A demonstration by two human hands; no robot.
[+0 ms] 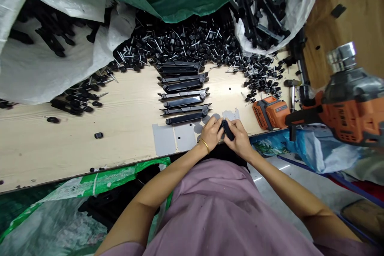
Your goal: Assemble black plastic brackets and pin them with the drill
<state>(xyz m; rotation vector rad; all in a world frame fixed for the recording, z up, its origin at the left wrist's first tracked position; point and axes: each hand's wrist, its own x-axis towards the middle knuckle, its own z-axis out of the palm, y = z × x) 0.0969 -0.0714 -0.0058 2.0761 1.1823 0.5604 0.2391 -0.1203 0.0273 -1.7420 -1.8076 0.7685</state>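
Near the front edge of the table, my left hand and my right hand are closed around a small black elongated plastic part. The fingers of both hands press on it from either side, and its lower portion is partly covered. Just beyond my hands lies a stacked row of long black plastic arms, some with forked ends. Beside my left hand, grey square patches and grey round spots mark the tabletop.
Black-headed bolts are heaped along the back. White bags of black parts stand at both rear sides. To the right are an orange battery pack, a hammer and an orange-black power tool. A green-edged bag hangs below the table.
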